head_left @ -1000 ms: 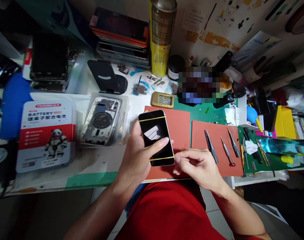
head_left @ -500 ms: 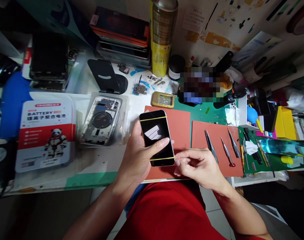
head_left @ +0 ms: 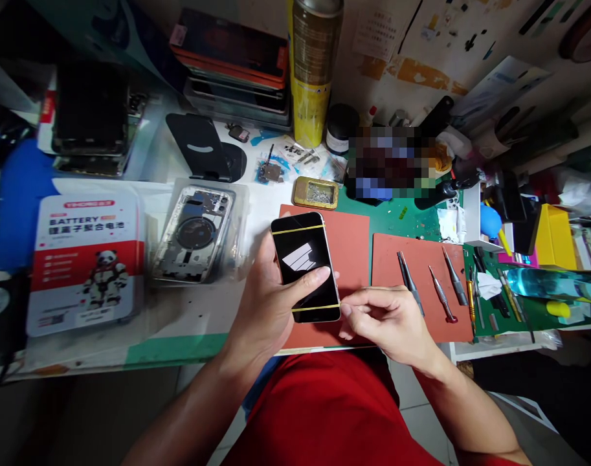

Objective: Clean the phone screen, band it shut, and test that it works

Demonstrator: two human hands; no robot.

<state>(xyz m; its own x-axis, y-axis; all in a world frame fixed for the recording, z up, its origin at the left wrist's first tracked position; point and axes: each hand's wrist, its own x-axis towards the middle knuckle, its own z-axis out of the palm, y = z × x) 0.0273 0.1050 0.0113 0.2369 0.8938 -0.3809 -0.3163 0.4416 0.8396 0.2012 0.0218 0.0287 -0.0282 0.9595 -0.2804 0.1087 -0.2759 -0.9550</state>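
My left hand [head_left: 266,301] is wrapped around a smartphone [head_left: 305,288], with the thumb lying across its dark, glossy screen. Two thin yellow bands, which look like rubber bands, cross the phone: an upper band [head_left: 298,230] near the top and a lower band [head_left: 317,308] near the bottom. At the phone's lower right corner, my right hand [head_left: 390,320] has its thumb and index finger pinched at the end of the lower band. The fingertips partly hide that spot. The phone is held above a reddish-brown mat [head_left: 356,243].
A second mat [head_left: 387,259] on the right bears several screwdrivers [head_left: 439,291]. A small gold tin [head_left: 315,192] stands behind the phone. To the left are an opened phone housing [head_left: 193,233] and a battery pack [head_left: 86,259]. A spray can [head_left: 314,77] stands at the back.
The view has shifted very slightly. Both hands and the phone keep nearly the same pose, with the right fingers still at the lower corner.
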